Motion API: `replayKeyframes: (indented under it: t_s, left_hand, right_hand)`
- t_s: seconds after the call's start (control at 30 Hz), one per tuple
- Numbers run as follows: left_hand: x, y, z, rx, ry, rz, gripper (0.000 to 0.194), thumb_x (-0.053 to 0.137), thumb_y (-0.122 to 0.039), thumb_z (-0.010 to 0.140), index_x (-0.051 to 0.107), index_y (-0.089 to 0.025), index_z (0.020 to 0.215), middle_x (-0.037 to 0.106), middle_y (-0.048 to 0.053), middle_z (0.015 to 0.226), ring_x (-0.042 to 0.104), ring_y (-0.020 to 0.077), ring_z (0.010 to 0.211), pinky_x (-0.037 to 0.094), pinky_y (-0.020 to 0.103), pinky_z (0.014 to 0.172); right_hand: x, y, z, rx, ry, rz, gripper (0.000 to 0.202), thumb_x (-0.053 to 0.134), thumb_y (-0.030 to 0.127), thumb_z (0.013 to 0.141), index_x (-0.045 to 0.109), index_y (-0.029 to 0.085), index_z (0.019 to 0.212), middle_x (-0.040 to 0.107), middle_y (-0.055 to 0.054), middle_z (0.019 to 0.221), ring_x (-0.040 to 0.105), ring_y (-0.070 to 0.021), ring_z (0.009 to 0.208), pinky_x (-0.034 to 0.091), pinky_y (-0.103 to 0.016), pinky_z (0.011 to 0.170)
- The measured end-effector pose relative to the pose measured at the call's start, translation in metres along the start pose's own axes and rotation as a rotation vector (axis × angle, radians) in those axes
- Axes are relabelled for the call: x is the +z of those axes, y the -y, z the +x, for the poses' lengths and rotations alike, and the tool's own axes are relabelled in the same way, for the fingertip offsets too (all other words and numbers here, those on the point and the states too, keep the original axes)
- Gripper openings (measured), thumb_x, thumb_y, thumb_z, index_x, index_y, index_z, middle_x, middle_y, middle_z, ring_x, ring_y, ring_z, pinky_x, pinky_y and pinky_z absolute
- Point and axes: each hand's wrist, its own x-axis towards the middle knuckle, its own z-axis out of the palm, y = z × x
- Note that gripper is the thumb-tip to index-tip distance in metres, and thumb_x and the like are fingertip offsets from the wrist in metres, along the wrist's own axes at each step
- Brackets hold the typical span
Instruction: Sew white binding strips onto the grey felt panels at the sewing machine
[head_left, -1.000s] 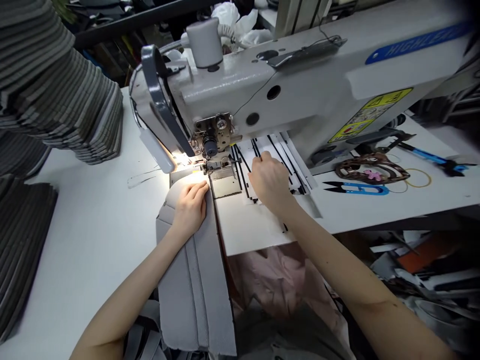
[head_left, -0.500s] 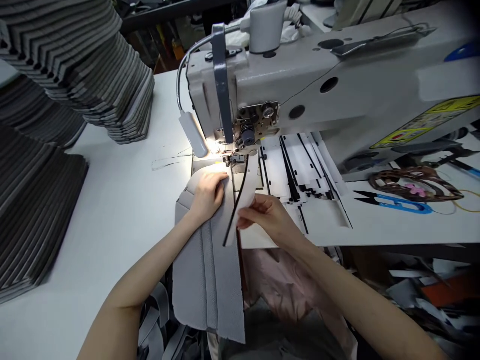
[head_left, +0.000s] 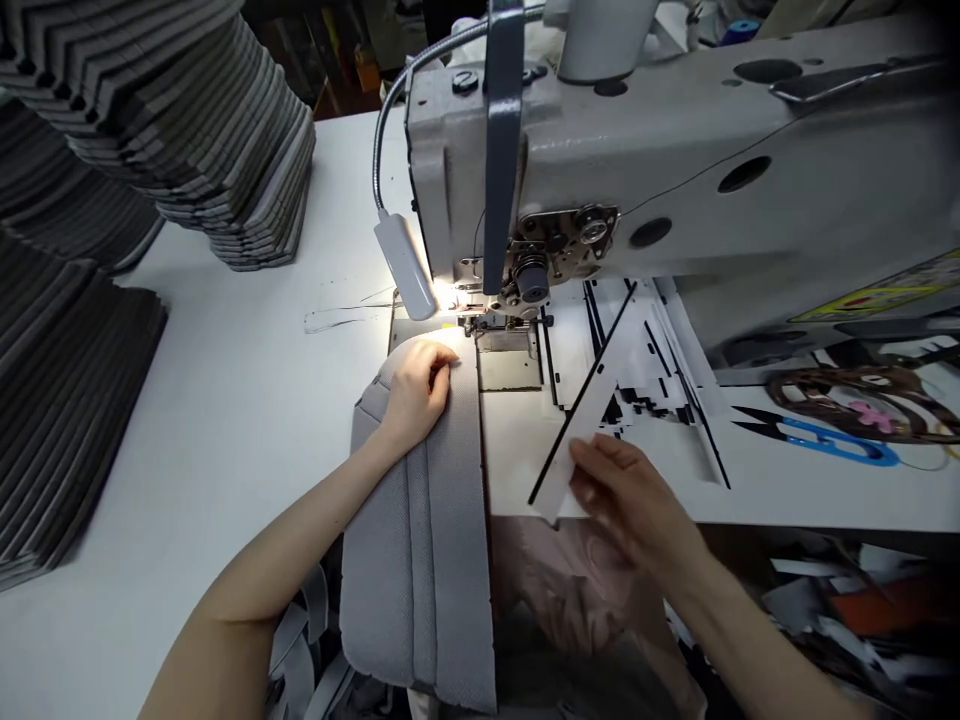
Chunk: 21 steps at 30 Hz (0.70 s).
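Observation:
My left hand (head_left: 414, 395) rests on a grey padded fabric panel (head_left: 450, 540), its fingers bent and pressed together on the panel's upper end, just in front of the sewing machine's presser foot (head_left: 472, 325). The panel hangs down over the table's front edge, with stitched seams along its length. Between the thumb and fingers of my right hand (head_left: 626, 500) is a white strip with a black edge (head_left: 577, 430), held at a slant by its lower end. Its upper end overlaps a spread of similar strips (head_left: 559, 355) on the table.
The sewing machine (head_left: 465, 180) with its lit lamp (head_left: 405, 265) stands across the back. Tall stacks of grey panels (head_left: 247, 150) rise at left. Blue thread snips (head_left: 825, 440) and a brown hair clip (head_left: 862, 400) lie at right. Below are fabric scraps (head_left: 877, 610).
My right hand has carried the white strip right, away from the presser foot and panel, over the other strips. My left hand stays on the panel. The view has shifted slightly.

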Motion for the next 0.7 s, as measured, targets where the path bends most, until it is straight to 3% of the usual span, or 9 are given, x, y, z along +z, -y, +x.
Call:
replayKeyframes:
  t_s: [0.1, 0.2, 0.3, 0.37, 0.5, 0.7]
  left_hand:
    - [0.001, 0.0, 0.0, 0.015, 0.011, 0.0, 0.015, 0.048, -0.009, 0.087, 0.057, -0.021, 0.085, 0.066, 0.004, 0.093, 0.062, 0.0204, 0.093, 0.052, 0.034, 0.084]
    - [0.001, 0.0, -0.002, -0.014, -0.004, -0.028, 0.015, 0.047, -0.01, 0.089, 0.057, -0.021, 0.09, 0.066, 0.004, 0.095, 0.063, 0.0193, 0.092, 0.052, 0.033, 0.084]
    - [0.0, 0.0, -0.004, -0.083, -0.049, -0.03, 0.014, 0.046, -0.013, 0.092, 0.056, -0.021, 0.097, 0.066, 0.005, 0.099, 0.064, 0.0184, 0.093, 0.053, 0.032, 0.085]
    - [-0.001, -0.001, -0.005, -0.082, -0.066, -0.005, 0.014, 0.045, -0.015, 0.094, 0.057, -0.021, 0.099, 0.066, 0.005, 0.102, 0.064, 0.0186, 0.097, 0.053, 0.033, 0.087]
    - [-0.001, -0.005, -0.005, 0.085, 0.038, 0.035, 0.017, 0.046, -0.02, 0.097, 0.061, -0.022, 0.101, 0.07, 0.006, 0.111, 0.063, 0.0206, 0.107, 0.05, 0.037, 0.097]
    - [0.0, -0.006, -0.005, 0.191, 0.151, 0.112, 0.021, 0.047, -0.02, 0.097, 0.066, -0.019, 0.107, 0.07, 0.007, 0.123, 0.062, 0.0224, 0.108, 0.05, 0.042, 0.097]
  right_hand:
    - [0.011, -0.01, -0.004, -0.181, -0.102, -0.089, 0.036, 0.078, 0.05, 0.077, 0.064, 0.022, 0.059, 0.06, 0.0, 0.05, 0.055, -0.0132, 0.043, 0.046, -0.026, 0.044]
    - [0.023, -0.01, 0.019, -0.595, -0.169, -0.418, 0.026, 0.07, 0.043, 0.085, 0.075, 0.023, 0.07, 0.07, -0.004, 0.062, 0.067, -0.0204, 0.06, 0.055, -0.034, 0.059]
    - [0.028, 0.003, 0.064, -0.887, -0.047, -0.828, 0.024, 0.055, 0.03, 0.095, 0.078, 0.024, 0.094, 0.077, -0.007, 0.096, 0.072, -0.0234, 0.089, 0.057, -0.037, 0.078]
    - [0.031, 0.013, 0.09, -0.929, 0.088, -1.081, 0.032, 0.043, 0.021, 0.099, 0.075, 0.021, 0.106, 0.074, -0.01, 0.114, 0.069, -0.0233, 0.105, 0.055, -0.038, 0.088]
    - [0.037, 0.016, 0.111, -0.947, 0.246, -1.382, 0.044, 0.028, 0.017, 0.104, 0.072, 0.014, 0.104, 0.073, -0.015, 0.11, 0.066, -0.0235, 0.113, 0.051, -0.038, 0.096]
    - [0.032, -0.001, 0.11, -1.221, 0.193, -1.494, 0.04, 0.031, 0.013, 0.103, 0.071, 0.014, 0.102, 0.074, -0.012, 0.101, 0.07, -0.0193, 0.1, 0.057, -0.033, 0.087]
